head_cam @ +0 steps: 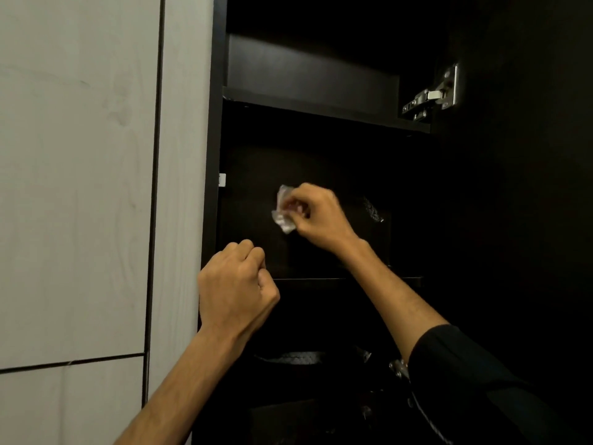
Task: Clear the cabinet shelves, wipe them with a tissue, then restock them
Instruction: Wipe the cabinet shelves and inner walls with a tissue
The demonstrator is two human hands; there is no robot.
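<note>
The dark cabinet stands open, its upper shelf [321, 107] and middle shelf [378, 281] showing as thin front edges. My right hand [317, 216] reaches into the middle compartment and pinches a crumpled white tissue [284, 208] against the dark back panel. Fingers curled into a fist, my left hand [237, 287] hovers at the cabinet's left front edge, just below the tissue, with nothing seen in it. The compartment interior is very dark; a shiny dark object [372, 208] lies behind my right hand.
A pale wood-grain panel [80, 187] fills the left side. The open door hangs at right on a metal hinge [433, 94]. Below the middle shelf, dim dark items [298, 358] sit in the lower compartment.
</note>
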